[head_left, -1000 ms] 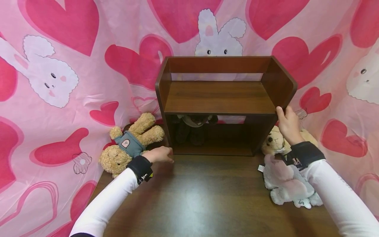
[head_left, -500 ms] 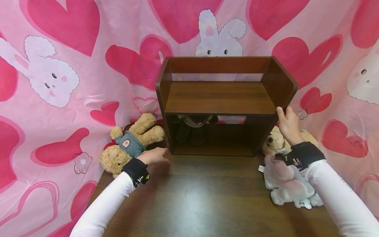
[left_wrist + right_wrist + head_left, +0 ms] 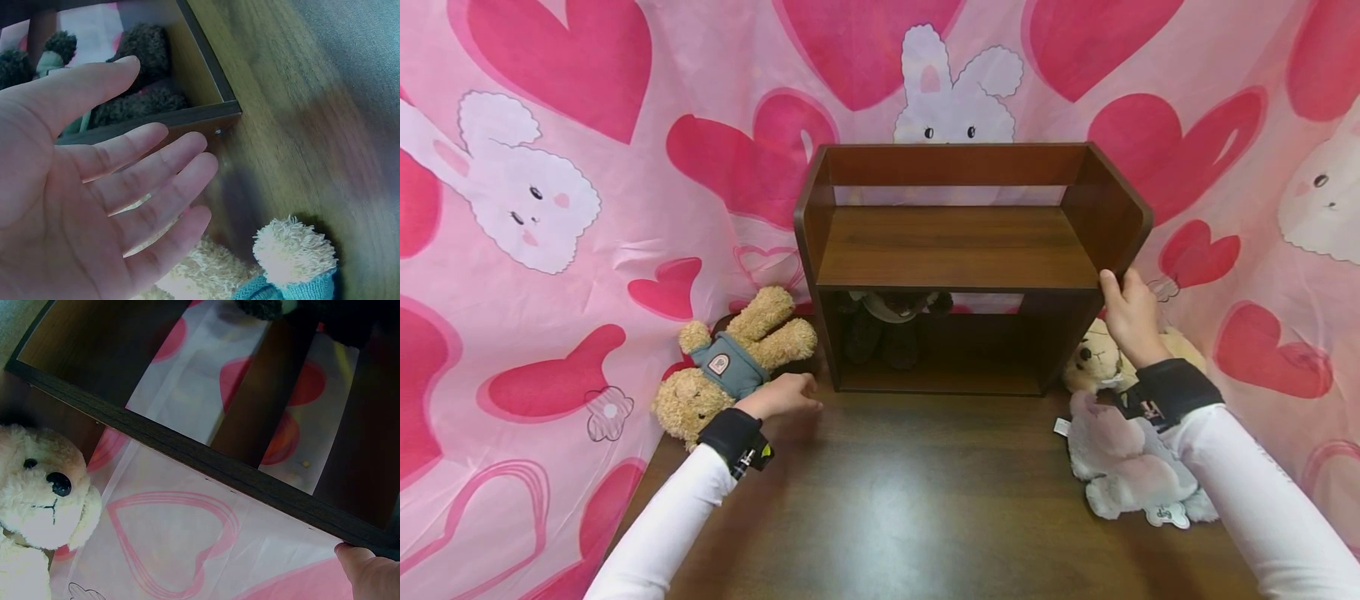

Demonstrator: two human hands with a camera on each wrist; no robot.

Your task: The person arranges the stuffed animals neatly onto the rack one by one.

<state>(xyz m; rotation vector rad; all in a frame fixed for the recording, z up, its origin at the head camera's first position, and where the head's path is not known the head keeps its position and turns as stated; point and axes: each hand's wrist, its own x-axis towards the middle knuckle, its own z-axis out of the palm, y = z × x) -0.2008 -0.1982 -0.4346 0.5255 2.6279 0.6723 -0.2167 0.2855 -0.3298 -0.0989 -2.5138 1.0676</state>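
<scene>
A brown wooden shelf (image 3: 955,247) stands at the back of the table, with a dark plush toy (image 3: 891,329) in its lower compartment. My right hand (image 3: 1131,317) holds the shelf's right side panel at mid height. Its thumb lies on the front edge; the other fingers are mostly hidden. Beside the lower left corner, my left hand (image 3: 784,395) hovers apart from the shelf, its fingers spread and nothing in them in the left wrist view. Nearest to it lies a curly tan teddy bear (image 3: 730,364) in a blue-grey top, on its back.
Right of the shelf lies a cream plush dog (image 3: 1093,357), partly behind my right hand. In front of it is a grey and pink plush toy (image 3: 1138,462) with a white tag. A pink heart-and-rabbit cloth (image 3: 722,75) hangs behind and at both sides.
My left hand has drawn back to the left, away from the shelf's lower left corner. The right hand, the shelf and the plush toys have stayed in place.
</scene>
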